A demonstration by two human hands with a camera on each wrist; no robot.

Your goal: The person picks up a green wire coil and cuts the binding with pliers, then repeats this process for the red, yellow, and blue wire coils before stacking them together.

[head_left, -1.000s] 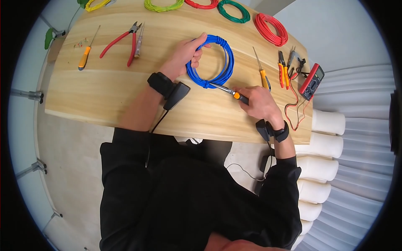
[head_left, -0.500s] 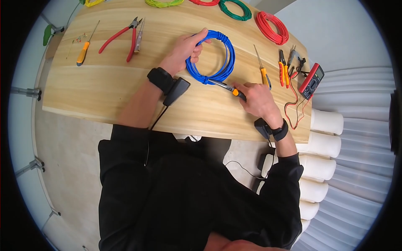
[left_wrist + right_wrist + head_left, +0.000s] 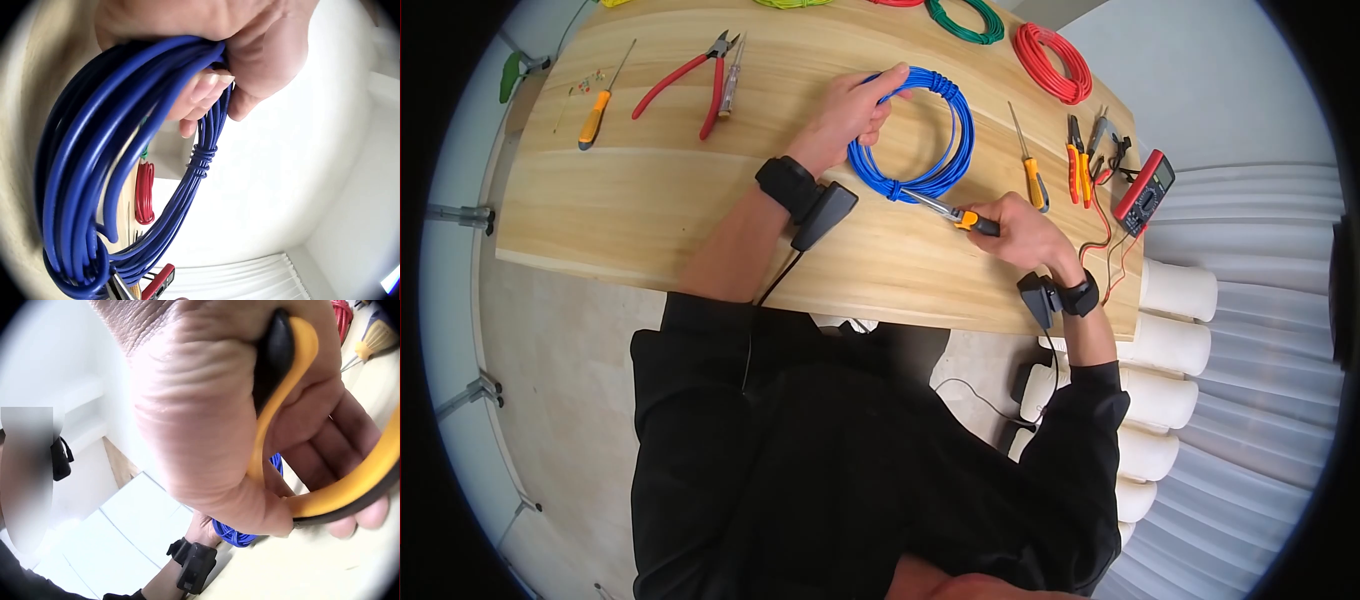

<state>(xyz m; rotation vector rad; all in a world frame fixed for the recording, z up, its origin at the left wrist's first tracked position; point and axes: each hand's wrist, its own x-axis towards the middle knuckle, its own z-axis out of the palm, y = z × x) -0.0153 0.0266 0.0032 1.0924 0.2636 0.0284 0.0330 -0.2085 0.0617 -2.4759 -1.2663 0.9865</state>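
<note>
Blue coil [image 3: 963,145] has edged rightward, pliers [image 3: 960,216] still at it

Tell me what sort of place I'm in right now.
Probably an indoor electrical workbench or training room: a multimeter and diagonal cutters lie on the wooden table, with coils of wire, such as the green one.

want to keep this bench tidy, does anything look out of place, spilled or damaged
Nothing looks plainly damaged. Two things seem untidy: tiny coloured bits lie scattered beside the far-left screwdriver, too small to identify; and the multimeter's leads straggle loosely near the table's edge, where they might snag.
</note>
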